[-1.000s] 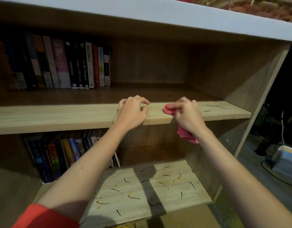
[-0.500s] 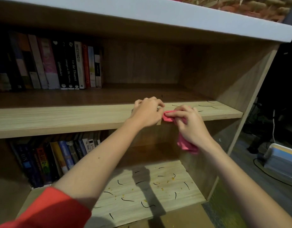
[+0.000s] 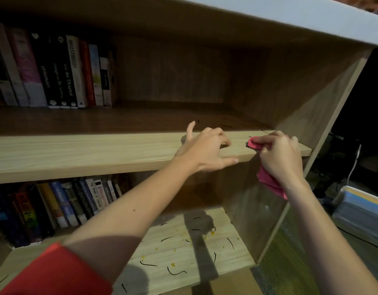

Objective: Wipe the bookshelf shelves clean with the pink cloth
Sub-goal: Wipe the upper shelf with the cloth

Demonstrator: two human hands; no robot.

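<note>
Pink cloth [image 3: 254, 144] pinched in right hand [image 3: 279, 161] grip, tail dangling below, left hand [image 3: 205, 151] resting on shelf [image 3: 77, 155]

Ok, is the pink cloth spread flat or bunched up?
Bunched up. The right hand grips the pink cloth in a wad on the middle shelf, a loose end hanging below the hand.

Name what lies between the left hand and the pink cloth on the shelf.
Head view: bare shelf wood, with dark flecks at the cloth's edge.
</note>
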